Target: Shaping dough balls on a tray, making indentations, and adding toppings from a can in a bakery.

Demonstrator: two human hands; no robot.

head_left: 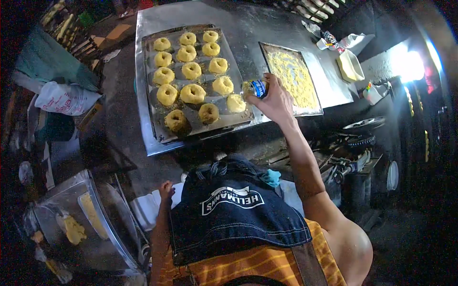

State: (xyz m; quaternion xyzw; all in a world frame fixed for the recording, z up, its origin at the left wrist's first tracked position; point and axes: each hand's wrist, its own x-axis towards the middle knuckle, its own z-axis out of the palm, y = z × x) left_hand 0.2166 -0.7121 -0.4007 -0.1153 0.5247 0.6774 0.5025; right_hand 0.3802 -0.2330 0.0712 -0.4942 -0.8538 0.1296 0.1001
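My right hand (276, 101) grips a small clear jar (256, 89) with a blue label. The jar lies tilted on its side, its mouth end toward the left, just above a pale dough ring (236, 103) at the tray's front right corner. Rows of similar dough rings (192, 94) sit on the dark-rimmed metal baking tray (153, 107). Two front rings, one of them this speckled ring (176, 121), carry dark specks, and crumbs lie around them. My left hand (167, 189) hangs low beside the dark apron, away from the table, its fingers loosely apart with nothing visible in them.
Right of the tray, a flat pan (295, 76) of yellow crumbly stuff lies on the metal table (243, 28). A pale yellow tub (350, 66) stands at the table's right end. Lower left is another metal surface (57, 205) with a dough lump (74, 230).
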